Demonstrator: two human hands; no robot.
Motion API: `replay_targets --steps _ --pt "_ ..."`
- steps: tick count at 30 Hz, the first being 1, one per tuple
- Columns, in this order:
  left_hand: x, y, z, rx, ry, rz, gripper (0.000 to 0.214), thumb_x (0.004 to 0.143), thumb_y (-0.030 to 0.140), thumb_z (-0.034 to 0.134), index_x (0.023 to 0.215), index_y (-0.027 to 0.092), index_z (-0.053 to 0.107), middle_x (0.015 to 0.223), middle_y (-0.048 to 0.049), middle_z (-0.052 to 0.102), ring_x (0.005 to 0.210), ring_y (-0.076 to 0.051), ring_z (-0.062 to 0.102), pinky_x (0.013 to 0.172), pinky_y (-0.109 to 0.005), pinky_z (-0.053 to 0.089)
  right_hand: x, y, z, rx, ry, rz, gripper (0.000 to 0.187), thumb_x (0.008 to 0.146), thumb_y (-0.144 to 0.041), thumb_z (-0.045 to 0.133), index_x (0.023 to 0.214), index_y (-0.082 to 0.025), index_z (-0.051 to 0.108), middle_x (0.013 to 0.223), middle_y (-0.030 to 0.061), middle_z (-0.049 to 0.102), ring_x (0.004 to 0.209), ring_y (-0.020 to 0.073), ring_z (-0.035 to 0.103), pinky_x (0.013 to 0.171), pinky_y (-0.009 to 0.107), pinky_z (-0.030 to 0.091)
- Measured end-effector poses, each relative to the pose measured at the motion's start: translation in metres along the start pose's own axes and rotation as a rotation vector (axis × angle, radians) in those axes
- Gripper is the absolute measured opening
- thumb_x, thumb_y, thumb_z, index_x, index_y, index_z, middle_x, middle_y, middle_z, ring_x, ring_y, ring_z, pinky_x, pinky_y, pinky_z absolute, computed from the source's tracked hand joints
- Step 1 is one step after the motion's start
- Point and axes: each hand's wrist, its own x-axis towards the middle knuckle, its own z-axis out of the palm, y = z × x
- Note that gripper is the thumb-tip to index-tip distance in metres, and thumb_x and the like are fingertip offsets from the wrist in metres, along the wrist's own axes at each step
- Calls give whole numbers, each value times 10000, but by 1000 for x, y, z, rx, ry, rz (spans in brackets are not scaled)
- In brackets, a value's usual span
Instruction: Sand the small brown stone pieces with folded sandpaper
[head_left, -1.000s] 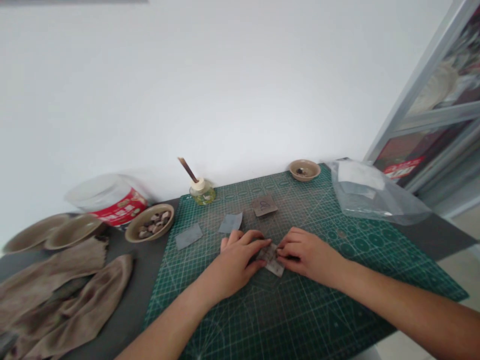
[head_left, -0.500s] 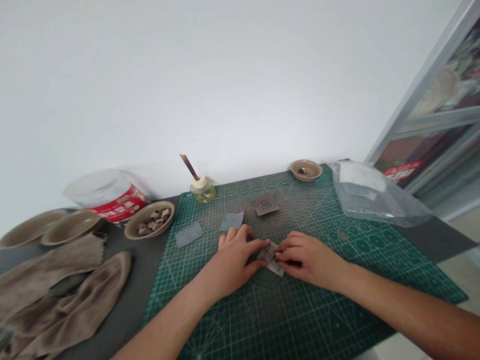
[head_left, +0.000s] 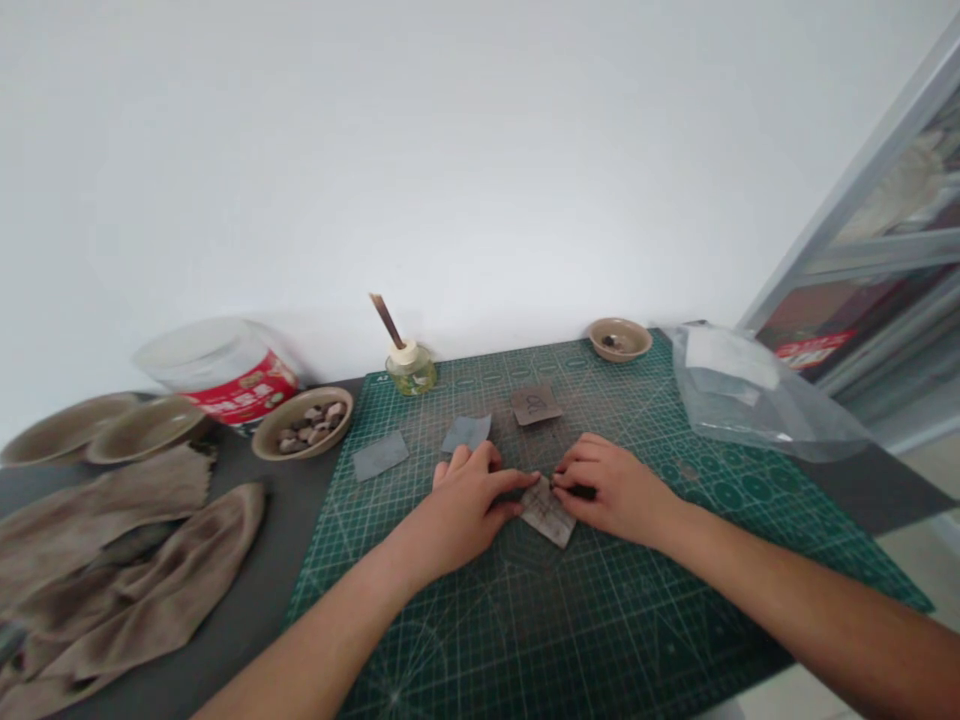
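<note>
Your left hand [head_left: 466,508], fingers parted, is steadying worn sandpaper [head_left: 551,517] on the cutting mat [head_left: 457,630]; your right hand [head_left: 611,490] is pinching a dark piece [head_left: 556,484]. Presumably light and flexible, the sandpaper is favouring edge holds.

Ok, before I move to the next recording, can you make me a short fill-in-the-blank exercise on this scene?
1. The pale piece at the left grip and right grip lies on a mat coloured ____.
2. The tub has a label coloured ____.
3. The bowl beside the tub holds ____ pieces than the bowl on the mat.
4. In the picture, the plastic bag lies to that second bowl's ____.

Missing words: green; red; more; right.
</note>
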Motion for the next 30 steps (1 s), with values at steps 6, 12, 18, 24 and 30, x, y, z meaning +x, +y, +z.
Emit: replay_targets --steps 6,12,18,24,30 --pt "0 0 0 -23 -4 -9 350 902 347 548 1235 423 624 1040 -65 507 965 -278 465 815 -426 381 0 -2 -2 27 -23 -10 83 883 -194 627 837 -196 696 881 51 677 859 196 565 776 347 473" --pt "-2 2 -2 -16 -6 5 366 916 353 529 1266 442 591 1036 -59 506 980 -281 466 806 -414 387 -1 -4 -2 40 -64 -37 84 896 -191 616 872 -198 696 930 52 682 878 197 563 795 353 470" --pt "-4 3 -2 -32 2 -19 360 919 361 519 1260 448 595 1010 -58 500 962 -275 470 833 -444 389 -3 -7 -1 51 -101 -62 96 914 -200 595 887 -199 687 959 49 680 875 192 559 787 350 466" --pt "-4 3 -1 -29 -5 -21 364 917 361 526 1263 452 590 1018 -62 500 973 -279 464 814 -418 387 -2 -4 3 -51 -45 28 36 869 -194 641 850 -188 671 889 58 653 858 209 538 764 357 459" --pt "-3 4 -5 -2 -34 -38 355 938 385 488 1275 446 582 1023 -61 506 987 -271 462 805 -393 367 -1 -6 5 -13 -47 -18 64 897 -181 609 860 -187 661 915 48 658 864 192 541 789 351 443"
